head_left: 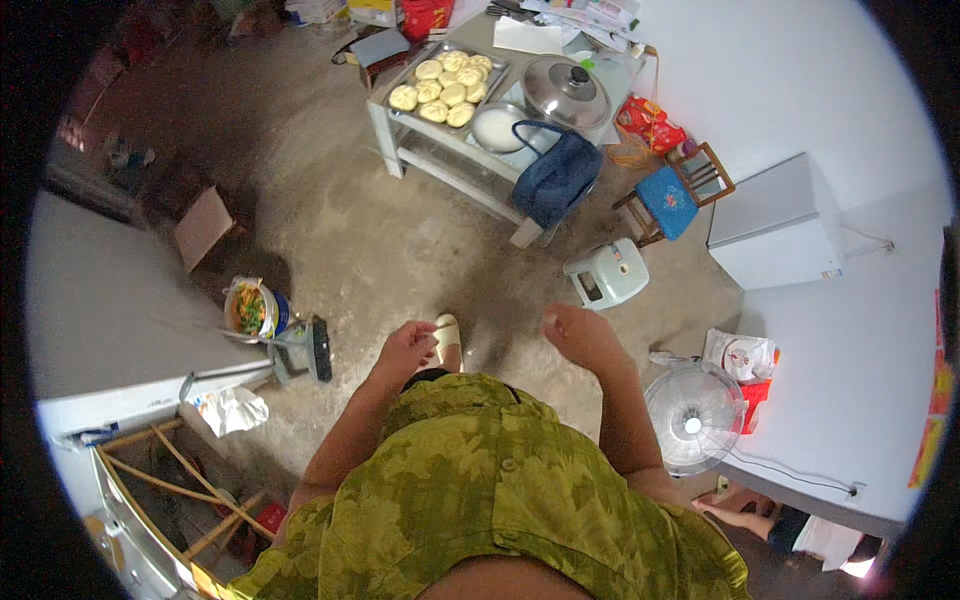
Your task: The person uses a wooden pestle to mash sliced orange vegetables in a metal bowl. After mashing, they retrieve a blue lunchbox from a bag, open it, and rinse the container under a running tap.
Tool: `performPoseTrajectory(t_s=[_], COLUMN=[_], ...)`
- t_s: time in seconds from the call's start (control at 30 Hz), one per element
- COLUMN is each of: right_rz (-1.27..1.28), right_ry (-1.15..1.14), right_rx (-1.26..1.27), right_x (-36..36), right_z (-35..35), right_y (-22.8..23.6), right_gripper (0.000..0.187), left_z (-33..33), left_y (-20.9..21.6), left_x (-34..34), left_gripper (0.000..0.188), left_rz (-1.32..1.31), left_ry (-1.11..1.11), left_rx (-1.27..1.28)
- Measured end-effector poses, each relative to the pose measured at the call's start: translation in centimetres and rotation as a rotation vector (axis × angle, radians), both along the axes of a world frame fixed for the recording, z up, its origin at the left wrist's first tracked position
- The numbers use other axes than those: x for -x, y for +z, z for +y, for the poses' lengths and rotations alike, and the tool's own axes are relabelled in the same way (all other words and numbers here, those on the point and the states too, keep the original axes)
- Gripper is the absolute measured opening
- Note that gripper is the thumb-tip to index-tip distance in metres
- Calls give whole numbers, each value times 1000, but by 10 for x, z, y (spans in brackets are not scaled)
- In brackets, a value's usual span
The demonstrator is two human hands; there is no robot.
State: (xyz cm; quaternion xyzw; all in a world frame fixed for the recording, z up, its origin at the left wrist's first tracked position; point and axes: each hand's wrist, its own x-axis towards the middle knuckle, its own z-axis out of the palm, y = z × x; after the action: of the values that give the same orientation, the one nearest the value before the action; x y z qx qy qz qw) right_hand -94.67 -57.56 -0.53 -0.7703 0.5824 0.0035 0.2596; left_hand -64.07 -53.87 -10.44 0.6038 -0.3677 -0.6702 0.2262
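Note:
My left hand (405,348) is in mid-air in front of my body, its fingers loosely curled in with nothing visible in them. Level with it on the other side, my right hand (580,335) is also raised, bent into a loose fist and seemingly bare. Neither hand touches anything. Beneath the left one a pale slipper (447,335) shows on my foot. Nearest to the right hand stands a whitish plastic stool (610,274). Ahead is a table (450,165) bearing a metal tray (398,115) of round yellowish dough pieces (453,93), a bowl (498,128) with white contents and a lidded pan (566,90).
A dark blue bag (556,178) hangs at the table's near corner. To the right are a chair with a blue seat (666,202), a white cabinet (775,225) and a fan (692,420). A bucket of scraps (252,308) stands left. Another person's arm (735,517) shows low right.

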Motion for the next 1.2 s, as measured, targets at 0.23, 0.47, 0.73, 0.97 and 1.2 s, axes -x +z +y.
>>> performPoseTrajectory(t_s=[0.23, 0.47, 0.73, 0.97, 1.2], right_rz=[-162, -628, -447, -527, -428], right_ry=[-290, -342, -247, 240, 382], right_rx=[-33, -21, -41, -384, -381], right_x=[48, 145, 234, 221, 211], right_z=[-116, -263, -455, -481, -490], right_y=[18, -45, -229, -256, -253], right_gripper=[31, 30, 30, 45, 47], left_z=[-133, -185, -271, -304, -250], left_y=[32, 20, -2, -31, -51], left_x=[43, 103, 238, 305, 337], left_gripper=[21, 20, 72, 65, 29], left_rz=[-96, -171, -408, -205, -339], left_ry=[-142, -83, 74, -82, 7], left_rx=[294, 445, 579, 755, 673])
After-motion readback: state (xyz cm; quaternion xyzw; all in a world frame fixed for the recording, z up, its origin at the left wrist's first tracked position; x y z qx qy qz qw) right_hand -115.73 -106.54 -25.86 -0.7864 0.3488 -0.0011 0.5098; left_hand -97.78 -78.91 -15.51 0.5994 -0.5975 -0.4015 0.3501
